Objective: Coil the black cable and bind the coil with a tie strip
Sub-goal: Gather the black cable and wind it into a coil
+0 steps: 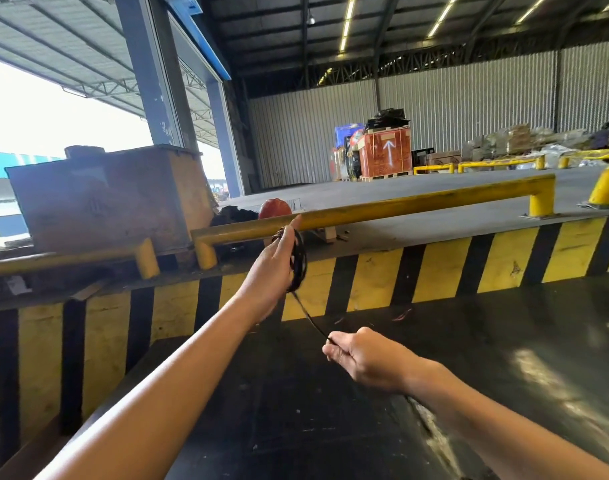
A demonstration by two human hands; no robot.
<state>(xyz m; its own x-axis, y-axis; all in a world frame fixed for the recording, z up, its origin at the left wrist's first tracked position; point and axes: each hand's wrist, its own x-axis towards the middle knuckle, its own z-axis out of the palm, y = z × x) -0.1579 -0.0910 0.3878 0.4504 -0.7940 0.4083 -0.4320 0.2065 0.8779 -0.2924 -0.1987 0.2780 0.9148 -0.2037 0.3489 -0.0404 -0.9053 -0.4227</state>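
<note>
My left hand (274, 268) is raised in front of the yellow rail, fingers upright, with several loops of the black cable (298, 263) wound around it. One strand of the cable runs down and to the right, taut, into my right hand (360, 356). That hand is closed on the strand just above the dark table top. The cable's free end is hidden inside or under my right hand. No tie strip is visible.
A dark, glossy table top (469, 358) lies under my arms. Behind it rises a yellow-and-black striped ledge (445, 268) topped by a yellow rail (382, 207). A red helmet (274, 208) and a rusty metal box (112, 199) sit beyond the rail.
</note>
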